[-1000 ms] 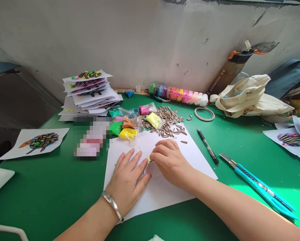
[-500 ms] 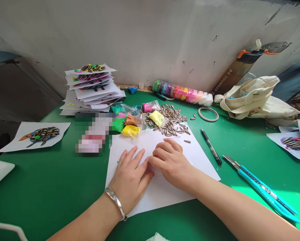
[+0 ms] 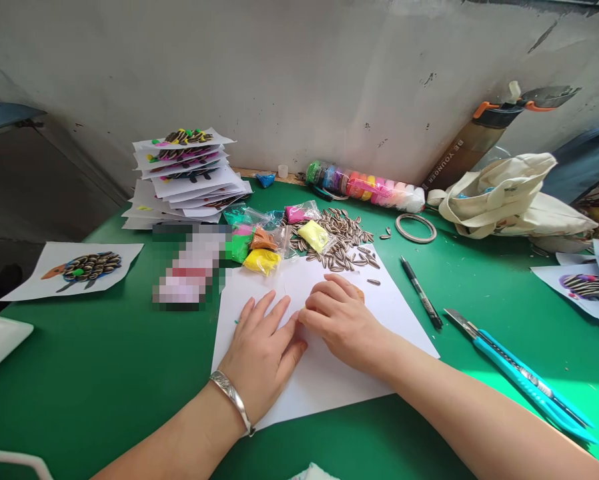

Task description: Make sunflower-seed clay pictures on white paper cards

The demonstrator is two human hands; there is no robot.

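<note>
A white sheet of paper [image 3: 324, 380] lies on the green table in front of me. My left hand [image 3: 262, 350] rests flat on its left part, fingers spread, a silver bangle on the wrist. Over the middle of the sheet, my right hand [image 3: 342, 320] is closed with curled fingers pressed down, its fingertips beside my left index finger. A tiny yellow bit [image 3: 303, 309] peeks out between the two hands; whatever the right fingers hold is hidden. Beyond the paper lie a heap of striped sunflower seeds [image 3: 342, 257] and small bags of coloured clay, including a yellow bag [image 3: 262, 261].
Right of the paper are a black pen [image 3: 422, 293], a blue utility knife [image 3: 519, 373] with its blade out and a tape ring [image 3: 415, 228]. A stack of seed pictures [image 3: 184, 190] stands back left. A cloth bag [image 3: 504, 193] and bottle [image 3: 467, 143] sit back right.
The whole view has shifted very slightly. Both hands stay in nearly the same place and pose on the paper.
</note>
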